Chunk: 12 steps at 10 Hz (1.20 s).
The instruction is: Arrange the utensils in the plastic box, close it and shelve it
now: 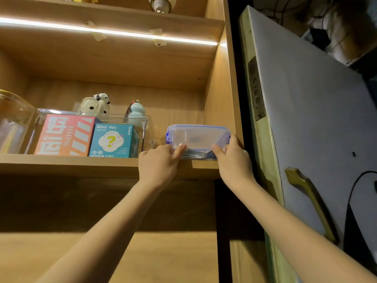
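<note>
Two bare forearms in frame, entering from the near edge; no sleeves, cuffs or fabric visible anywhere along them; no watch, bracelet or strap at either wrist; left hand (158, 165) bare, no rings or gloves visible; right hand (232, 163) likewise bare, no rings or gloves; nails too small and blurred to tell length or polish; no marks, plasters or tattoos visible on the exposed parts; upper arms out of frame.
</note>
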Each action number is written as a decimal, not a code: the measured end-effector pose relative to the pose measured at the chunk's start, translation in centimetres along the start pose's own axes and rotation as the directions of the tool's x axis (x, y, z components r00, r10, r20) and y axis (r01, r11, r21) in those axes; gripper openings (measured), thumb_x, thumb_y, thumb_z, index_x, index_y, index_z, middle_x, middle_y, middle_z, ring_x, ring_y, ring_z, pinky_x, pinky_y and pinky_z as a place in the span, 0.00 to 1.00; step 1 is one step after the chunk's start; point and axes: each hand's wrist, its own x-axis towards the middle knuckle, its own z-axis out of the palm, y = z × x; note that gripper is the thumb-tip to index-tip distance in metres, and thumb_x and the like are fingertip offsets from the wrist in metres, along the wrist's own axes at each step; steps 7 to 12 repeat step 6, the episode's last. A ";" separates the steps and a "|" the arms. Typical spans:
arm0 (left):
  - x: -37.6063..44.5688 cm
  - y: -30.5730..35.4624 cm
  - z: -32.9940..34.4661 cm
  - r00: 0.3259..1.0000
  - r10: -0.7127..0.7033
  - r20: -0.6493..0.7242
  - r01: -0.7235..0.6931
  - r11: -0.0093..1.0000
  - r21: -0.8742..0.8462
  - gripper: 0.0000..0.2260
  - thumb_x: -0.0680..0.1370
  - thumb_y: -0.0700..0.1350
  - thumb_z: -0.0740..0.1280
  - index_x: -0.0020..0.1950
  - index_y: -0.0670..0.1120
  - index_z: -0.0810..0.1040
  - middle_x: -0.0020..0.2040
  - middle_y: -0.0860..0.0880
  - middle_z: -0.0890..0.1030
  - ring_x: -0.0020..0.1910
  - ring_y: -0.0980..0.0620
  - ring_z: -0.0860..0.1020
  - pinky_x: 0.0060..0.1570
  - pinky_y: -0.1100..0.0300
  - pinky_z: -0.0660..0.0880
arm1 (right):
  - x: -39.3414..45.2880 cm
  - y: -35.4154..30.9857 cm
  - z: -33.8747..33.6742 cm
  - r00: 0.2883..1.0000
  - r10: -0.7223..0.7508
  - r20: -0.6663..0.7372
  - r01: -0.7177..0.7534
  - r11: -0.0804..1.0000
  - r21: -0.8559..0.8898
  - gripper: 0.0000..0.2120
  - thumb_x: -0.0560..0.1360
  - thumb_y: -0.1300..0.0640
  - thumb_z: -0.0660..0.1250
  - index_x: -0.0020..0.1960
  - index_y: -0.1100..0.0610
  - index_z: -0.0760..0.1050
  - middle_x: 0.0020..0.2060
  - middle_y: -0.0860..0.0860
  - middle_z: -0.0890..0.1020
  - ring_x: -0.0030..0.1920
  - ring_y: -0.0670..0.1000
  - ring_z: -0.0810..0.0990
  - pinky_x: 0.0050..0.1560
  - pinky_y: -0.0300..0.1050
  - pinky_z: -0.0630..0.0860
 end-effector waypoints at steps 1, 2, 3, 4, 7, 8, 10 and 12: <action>-0.3 0.0 0.1 1.000 0.027 0.015 -0.028 0.996 0.087 0.21 0.79 0.59 0.50 0.43 0.45 0.75 0.34 0.50 0.75 0.35 0.51 0.74 0.52 0.53 0.68 | -0.1 -0.3 0.5 0.999 0.038 0.019 -0.037 0.997 -0.061 0.26 0.80 0.51 0.56 0.73 0.59 0.53 0.58 0.57 0.76 0.54 0.55 0.77 0.41 0.45 0.73; -0.4 0.0 -0.2 0.998 0.037 0.045 -0.043 0.991 0.127 0.21 0.79 0.57 0.50 0.45 0.45 0.75 0.37 0.49 0.77 0.41 0.47 0.78 0.52 0.52 0.68 | -0.3 -0.4 0.7 0.997 0.069 0.034 -0.067 0.996 -0.053 0.25 0.79 0.52 0.58 0.72 0.61 0.57 0.59 0.58 0.76 0.55 0.56 0.77 0.44 0.45 0.73; -0.5 0.3 -0.3 0.996 0.015 0.092 -0.028 0.989 0.143 0.21 0.80 0.57 0.50 0.47 0.45 0.76 0.39 0.49 0.77 0.44 0.47 0.78 0.55 0.52 0.66 | -0.5 -0.3 0.7 0.996 0.076 0.048 -0.073 0.995 -0.069 0.22 0.79 0.53 0.58 0.70 0.62 0.61 0.58 0.57 0.76 0.52 0.54 0.77 0.40 0.37 0.69; -0.3 0.7 -0.8 0.986 -0.034 0.161 0.007 0.986 0.165 0.21 0.80 0.56 0.49 0.50 0.44 0.76 0.41 0.48 0.78 0.48 0.47 0.78 0.60 0.50 0.65 | -0.7 -0.4 0.2 0.993 0.095 0.065 -0.090 0.992 -0.083 0.16 0.80 0.53 0.58 0.63 0.61 0.67 0.53 0.56 0.78 0.42 0.49 0.73 0.27 0.31 0.61; 0.4 0.6 -2.3 0.935 -0.101 0.340 0.076 0.993 0.087 0.17 0.80 0.54 0.53 0.42 0.45 0.73 0.38 0.49 0.75 0.42 0.49 0.75 0.61 0.46 0.68 | -1.1 -1.4 -1.7 0.991 0.049 0.126 -0.032 0.990 -0.138 0.13 0.79 0.55 0.60 0.57 0.63 0.72 0.46 0.54 0.77 0.40 0.49 0.73 0.27 0.35 0.61; 0.4 0.6 -2.3 0.935 -0.101 0.340 0.076 0.993 0.087 0.17 0.80 0.54 0.53 0.42 0.45 0.73 0.38 0.49 0.75 0.42 0.49 0.75 0.61 0.46 0.68 | -1.1 -1.4 -1.7 0.991 0.049 0.126 -0.032 0.990 -0.138 0.13 0.79 0.55 0.60 0.57 0.63 0.72 0.46 0.54 0.77 0.40 0.49 0.73 0.27 0.35 0.61; 0.4 0.6 -2.3 0.935 -0.101 0.340 0.076 0.993 0.087 0.17 0.80 0.54 0.53 0.42 0.45 0.73 0.38 0.49 0.75 0.42 0.49 0.75 0.61 0.46 0.68 | -1.1 -1.4 -1.7 0.991 0.049 0.126 -0.032 0.990 -0.138 0.13 0.79 0.55 0.60 0.57 0.63 0.72 0.46 0.54 0.77 0.40 0.49 0.73 0.27 0.35 0.61; 0.4 0.6 -2.3 0.935 -0.101 0.340 0.076 0.993 0.087 0.17 0.80 0.54 0.53 0.42 0.45 0.73 0.38 0.49 0.75 0.42 0.49 0.75 0.61 0.46 0.68 | -1.1 -1.4 -1.7 0.991 0.049 0.126 -0.032 0.990 -0.138 0.13 0.79 0.55 0.60 0.57 0.63 0.72 0.46 0.54 0.77 0.40 0.49 0.73 0.27 0.35 0.61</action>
